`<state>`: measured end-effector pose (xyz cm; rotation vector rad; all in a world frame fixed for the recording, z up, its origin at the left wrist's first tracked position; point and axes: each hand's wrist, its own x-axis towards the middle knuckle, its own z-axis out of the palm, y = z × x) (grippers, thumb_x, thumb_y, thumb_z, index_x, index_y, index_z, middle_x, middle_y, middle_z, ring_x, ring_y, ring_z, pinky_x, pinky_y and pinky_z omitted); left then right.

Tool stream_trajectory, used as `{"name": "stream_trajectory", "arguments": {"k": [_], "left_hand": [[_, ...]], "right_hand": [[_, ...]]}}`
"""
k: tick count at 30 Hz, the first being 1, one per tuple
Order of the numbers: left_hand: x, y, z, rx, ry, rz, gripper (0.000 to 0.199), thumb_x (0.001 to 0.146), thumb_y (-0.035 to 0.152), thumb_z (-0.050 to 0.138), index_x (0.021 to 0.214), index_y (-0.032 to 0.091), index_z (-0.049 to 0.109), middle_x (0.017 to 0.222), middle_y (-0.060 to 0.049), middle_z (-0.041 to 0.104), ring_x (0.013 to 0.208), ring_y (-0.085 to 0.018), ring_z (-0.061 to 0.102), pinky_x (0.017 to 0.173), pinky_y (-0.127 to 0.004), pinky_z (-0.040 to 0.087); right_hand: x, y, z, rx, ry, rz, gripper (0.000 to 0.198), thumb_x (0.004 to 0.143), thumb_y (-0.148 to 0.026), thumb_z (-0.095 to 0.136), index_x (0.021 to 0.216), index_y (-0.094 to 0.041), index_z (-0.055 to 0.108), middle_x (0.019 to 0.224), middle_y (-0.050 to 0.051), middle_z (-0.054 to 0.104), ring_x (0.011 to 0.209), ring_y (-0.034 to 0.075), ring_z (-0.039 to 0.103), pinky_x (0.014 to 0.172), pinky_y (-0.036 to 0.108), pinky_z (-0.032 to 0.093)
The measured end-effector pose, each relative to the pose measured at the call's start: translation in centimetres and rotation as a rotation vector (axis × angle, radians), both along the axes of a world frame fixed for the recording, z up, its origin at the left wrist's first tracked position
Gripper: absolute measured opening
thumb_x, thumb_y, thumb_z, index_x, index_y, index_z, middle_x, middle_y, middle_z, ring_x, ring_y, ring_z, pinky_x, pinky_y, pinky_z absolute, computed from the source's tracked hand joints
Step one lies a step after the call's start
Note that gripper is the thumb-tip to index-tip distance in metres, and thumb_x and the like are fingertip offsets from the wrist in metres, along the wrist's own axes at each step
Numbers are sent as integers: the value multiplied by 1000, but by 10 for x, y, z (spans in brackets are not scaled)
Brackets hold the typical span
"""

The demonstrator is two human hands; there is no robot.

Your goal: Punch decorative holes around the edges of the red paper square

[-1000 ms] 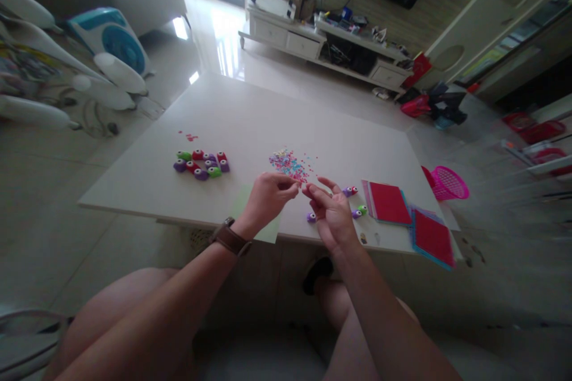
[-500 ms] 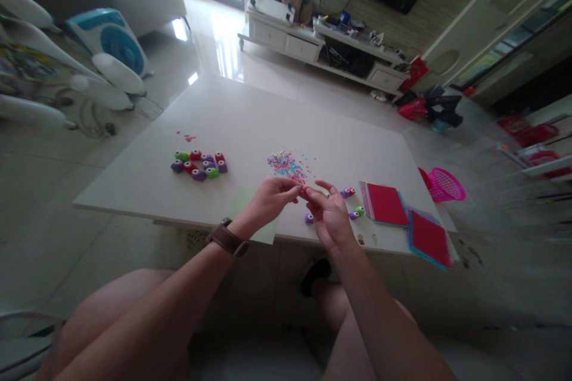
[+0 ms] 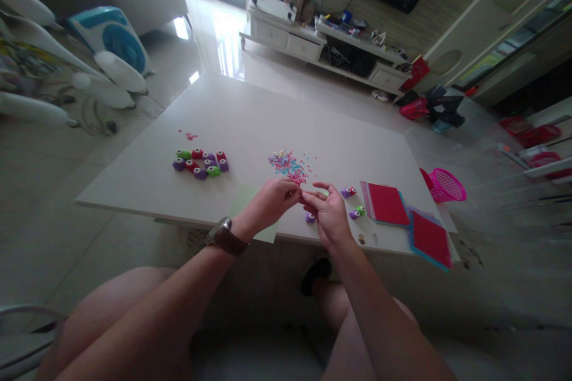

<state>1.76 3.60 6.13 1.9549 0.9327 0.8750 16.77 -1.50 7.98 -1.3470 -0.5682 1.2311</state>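
Note:
My left hand point(image 3: 273, 199), with a brown-strapped watch point(image 3: 227, 237) on the wrist, is closed in a pinch. Its fingertips meet those of my right hand point(image 3: 329, 213), whose thumb and finger are pinched while another finger stretches out. What they hold, if anything, is too small to make out. Just beyond lies a scattered pile of tiny pink, blue and pale pieces point(image 3: 290, 166). Beside my right hand are small purple, red and green figures with eyes, among them a purple one point(image 3: 310, 217) and a green one point(image 3: 361, 211). A pale green sheet point(image 3: 267, 232) lies partly under my left forearm.
More eyed figures point(image 3: 199, 173) stand grouped on the left of the white table point(image 3: 134, 181), near a few red bits point(image 3: 190, 137). Red sheets of felt-like material point(image 3: 388, 203) lie stacked at the right. A pink basket point(image 3: 448, 184) is beyond the table's right edge.
My left hand has rolled slightly, its fingers now more curled. My right fingers have shifted a little left and down; both hands stay together at the fingertips.

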Motion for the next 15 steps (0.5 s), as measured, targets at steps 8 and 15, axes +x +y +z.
{"name": "stream_trajectory", "arguments": {"k": [8,15], "left_hand": [[2,2,1,5,-36,284,25,90,18,62,66,17,66,67,2,60,62,-10,47,62,-26,33],[-1,6,-1,-349,-265,223,25,83,39,75,73,16,79,63,-1,71,60,-12,57,59,-25,40]], "right_hand": [[-7,-1,5,71,164,0,56,56,-18,95,101,-20,62,94,7,82,88,18,80,71,20,60],[0,3,0,95,269,-55,52,58,-13,95,98,-21,64,85,1,80,79,14,78,66,15,60]]}}
